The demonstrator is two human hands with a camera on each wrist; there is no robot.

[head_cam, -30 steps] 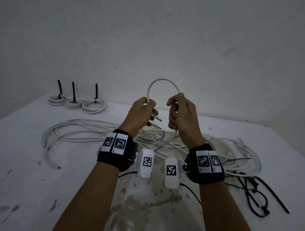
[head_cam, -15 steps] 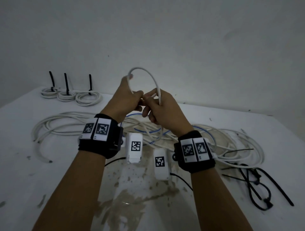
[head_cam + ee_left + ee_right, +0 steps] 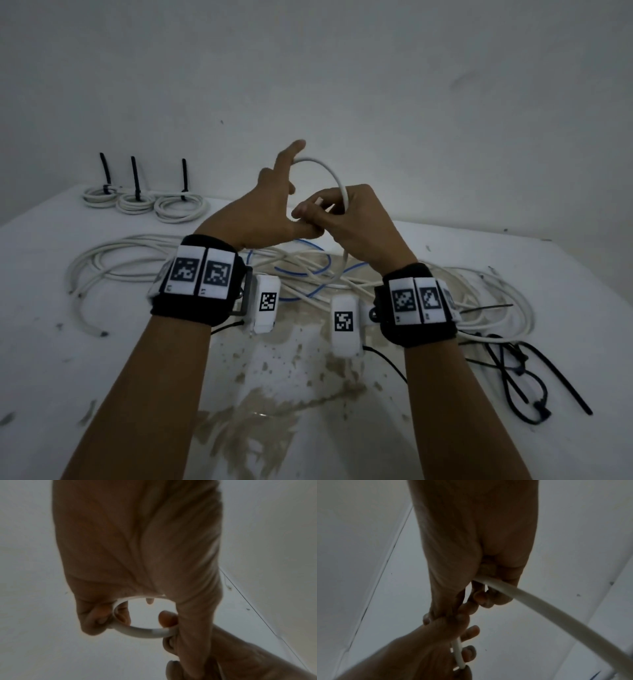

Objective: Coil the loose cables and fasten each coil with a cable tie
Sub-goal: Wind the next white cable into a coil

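I hold a white cable point(image 3: 329, 170) above the table, bent into a small loop. My left hand point(image 3: 270, 205) holds the loop's left side, index finger straight up against it; the left wrist view shows the other fingers and thumb curled round the cable point(image 3: 142, 632). My right hand point(image 3: 346, 222) touches the left hand and grips the loop's right side. From there the cable point(image 3: 530, 599) hangs to the loose white cables point(image 3: 137, 253) on the table. Black cable ties point(image 3: 513, 370) lie at the right.
Three tied white coils point(image 3: 180, 207), each with a black tie standing up, sit at the table's back left by the wall. A blue cable point(image 3: 318, 260) runs through the loose pile. The stained white table point(image 3: 68, 359) reaches toward me.
My hands have come together from about a loop's width apart, closing the cable arc into a smaller loop. My left index finger has straightened up along it.
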